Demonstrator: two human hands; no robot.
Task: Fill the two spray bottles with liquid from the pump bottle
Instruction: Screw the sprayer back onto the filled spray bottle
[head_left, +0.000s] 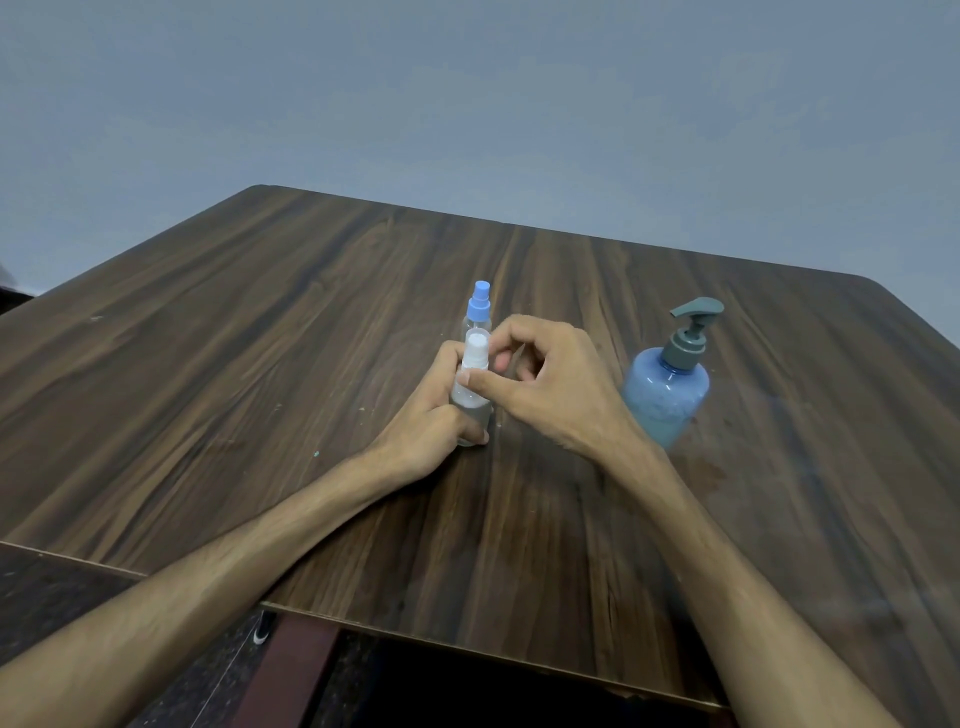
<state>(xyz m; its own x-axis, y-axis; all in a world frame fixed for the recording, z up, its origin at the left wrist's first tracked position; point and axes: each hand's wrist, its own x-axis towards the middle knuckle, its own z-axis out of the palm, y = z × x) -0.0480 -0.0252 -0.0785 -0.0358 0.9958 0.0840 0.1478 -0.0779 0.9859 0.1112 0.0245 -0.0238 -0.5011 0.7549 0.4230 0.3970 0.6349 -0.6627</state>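
A small clear spray bottle with a white top (474, 364) stands upright at the middle of the wooden table (260, 338). My left hand (441, 421) grips its body. My right hand (540, 384) pinches it near the neck, just under the white top, between thumb and fingers. Directly behind it stands a second clear spray bottle with a blue top (479, 306), untouched. To the right, apart from both hands, a blue pump bottle with a grey pump head (670, 384) stands upright.
The table's near edge (467, 649) runs close below my forearms, with dark floor and a shoe (262, 630) beneath it. A plain grey wall (467, 104) rises behind the far edge.
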